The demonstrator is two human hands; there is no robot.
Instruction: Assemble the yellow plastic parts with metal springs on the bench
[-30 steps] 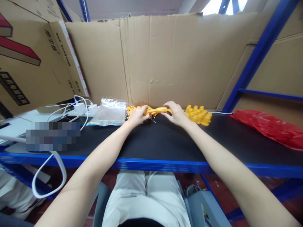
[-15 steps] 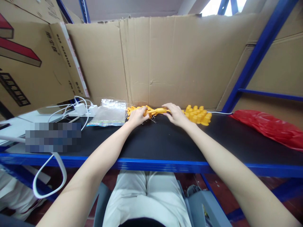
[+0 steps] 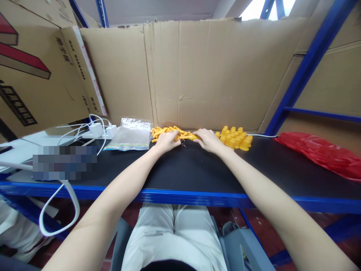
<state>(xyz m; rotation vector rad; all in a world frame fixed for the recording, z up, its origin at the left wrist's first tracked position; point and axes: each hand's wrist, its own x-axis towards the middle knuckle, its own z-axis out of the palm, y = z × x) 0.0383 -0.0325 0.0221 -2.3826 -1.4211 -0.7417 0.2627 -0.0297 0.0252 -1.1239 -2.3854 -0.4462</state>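
On my feed the black tabletop (image 3: 194, 169) spans mid-frame, yellow pieces (image 3: 162, 131) heaped at centre, the right hand (image 3: 208, 140) over their right end, grip hidden from me, the left hand (image 3: 167, 141) clasping some.

A workshop or storeroom, it seems: a black worktop (image 3: 194, 173) on a blue metal frame (image 3: 194, 196), cardboard (image 3: 220, 75) standing behind, a printed carton (image 3: 50, 101) at left

Before you, slender yellow-orange pieces (image 3: 162, 131) lie in a loose, crisscrossed heap near the middle of the black tabletop's (image 3: 194, 169) back edge. You see thin chain-like strands (image 3: 183, 143) at the heap's front side.
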